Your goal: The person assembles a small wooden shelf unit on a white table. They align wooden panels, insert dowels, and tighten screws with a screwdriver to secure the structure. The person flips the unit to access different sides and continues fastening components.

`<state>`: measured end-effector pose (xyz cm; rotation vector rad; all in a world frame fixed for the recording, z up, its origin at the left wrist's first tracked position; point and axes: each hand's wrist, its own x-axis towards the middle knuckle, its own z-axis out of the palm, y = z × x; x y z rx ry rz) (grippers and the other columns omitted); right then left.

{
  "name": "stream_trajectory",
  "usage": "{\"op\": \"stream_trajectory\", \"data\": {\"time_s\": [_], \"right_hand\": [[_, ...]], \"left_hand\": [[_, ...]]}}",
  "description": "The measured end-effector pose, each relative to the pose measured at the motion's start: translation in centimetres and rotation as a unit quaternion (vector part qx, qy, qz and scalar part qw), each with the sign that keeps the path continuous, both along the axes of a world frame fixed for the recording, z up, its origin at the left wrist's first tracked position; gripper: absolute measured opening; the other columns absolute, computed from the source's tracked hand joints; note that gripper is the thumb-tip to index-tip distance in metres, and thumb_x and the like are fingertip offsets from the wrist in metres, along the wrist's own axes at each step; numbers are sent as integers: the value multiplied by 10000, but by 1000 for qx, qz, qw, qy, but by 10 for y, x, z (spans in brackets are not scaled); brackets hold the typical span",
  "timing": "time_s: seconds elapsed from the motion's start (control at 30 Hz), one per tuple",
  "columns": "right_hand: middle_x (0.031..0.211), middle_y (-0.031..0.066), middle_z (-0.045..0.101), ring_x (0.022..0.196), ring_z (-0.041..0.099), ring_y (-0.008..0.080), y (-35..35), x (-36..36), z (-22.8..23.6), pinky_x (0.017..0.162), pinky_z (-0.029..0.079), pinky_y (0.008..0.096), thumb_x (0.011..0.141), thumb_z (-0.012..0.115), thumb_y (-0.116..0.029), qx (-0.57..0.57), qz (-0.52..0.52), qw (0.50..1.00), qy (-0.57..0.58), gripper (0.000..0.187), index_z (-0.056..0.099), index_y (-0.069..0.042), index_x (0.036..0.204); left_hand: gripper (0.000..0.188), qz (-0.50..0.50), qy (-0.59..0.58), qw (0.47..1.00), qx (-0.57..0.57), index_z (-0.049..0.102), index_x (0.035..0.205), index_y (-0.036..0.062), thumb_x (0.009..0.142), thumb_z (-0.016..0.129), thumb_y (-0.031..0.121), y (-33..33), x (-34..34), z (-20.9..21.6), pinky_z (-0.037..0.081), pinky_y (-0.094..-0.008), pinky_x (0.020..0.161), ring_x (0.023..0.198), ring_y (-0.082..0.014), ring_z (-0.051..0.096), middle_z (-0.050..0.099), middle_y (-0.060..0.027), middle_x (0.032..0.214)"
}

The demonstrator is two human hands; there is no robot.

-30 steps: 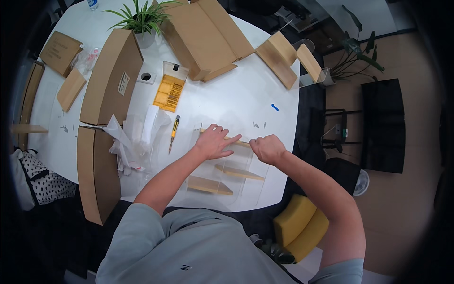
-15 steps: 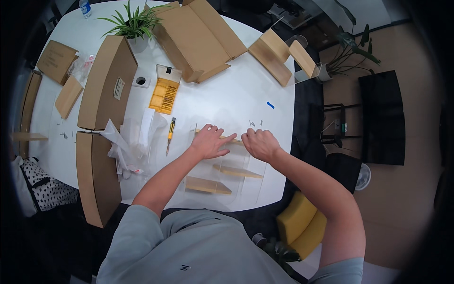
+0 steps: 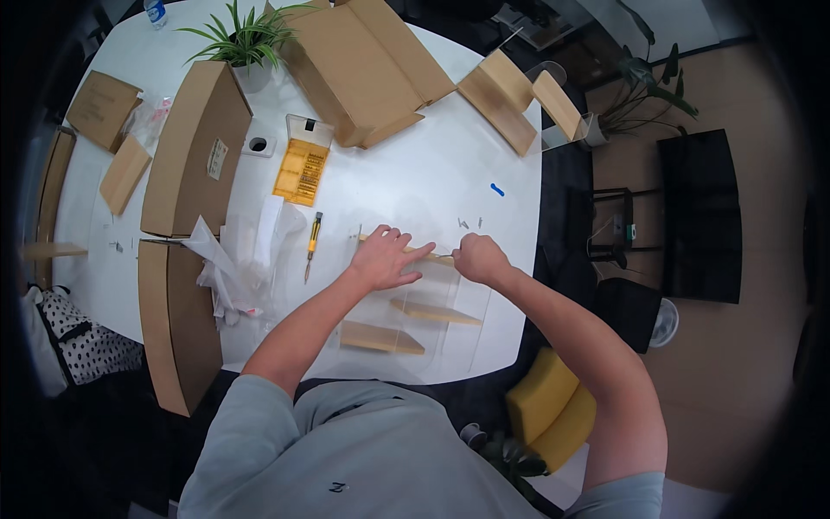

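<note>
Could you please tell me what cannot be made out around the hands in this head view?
- Wooden strip: its middle is covered by the left hand.
- Right hand: closed; whatever it grips is hidden.
- Small screws: too small to identify.

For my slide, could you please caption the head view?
Both hands, left and right, press a wooden strip on a white table.
</note>
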<state>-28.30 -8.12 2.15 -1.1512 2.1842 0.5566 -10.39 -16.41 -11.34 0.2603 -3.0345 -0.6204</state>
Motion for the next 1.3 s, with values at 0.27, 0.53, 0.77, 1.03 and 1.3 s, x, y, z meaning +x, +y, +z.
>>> {"op": "stream_trajectory", "data": {"time_s": [0.27,0.53,0.77,1.03,1.3], "right_hand": [[822,166,713,776,734,298,22,-9,8,603,566,406,961,531,-157,-121,468,874,59,139,611,-53,914],[888,228,730,829,741,367,7,15,3,651,590,457,899,580,-121,-5,148,989,22,172,683,1,962],[916,221,740,849,741,356,-4,1,-1,683,590,463,927,569,-163,-1,123,992,5,203,677,8,932],[785,130,698,741,734,287,19,-11,2,609,573,393,955,553,-157,-25,472,879,55,165,643,-44,876],[909,225,742,867,741,369,-5,-13,-11,735,603,459,955,552,-211,59,-136,987,-64,287,713,23,999]], "left_hand": [[650,1,-23,1000,4,415,1562,324,979,542,581,-2,-2,5,392,-441,1077,1135,-260,609,619,-80,1247],[648,9,-5,1000,-4,412,1566,341,978,550,575,0,-2,0,381,-443,1100,1172,-267,599,626,-87,1254],[645,5,-13,1000,26,428,1557,335,970,566,565,-2,-1,4,387,-447,1097,1156,-276,601,625,-96,1244],[651,5,-9,1000,17,425,1559,332,968,568,566,-2,0,4,391,-448,1090,1124,-278,607,621,-97,1232],[648,2,-21,1000,11,416,1564,337,974,556,568,-3,-3,7,395,-443,1093,1174,-288,605,626,-106,1264]]}}
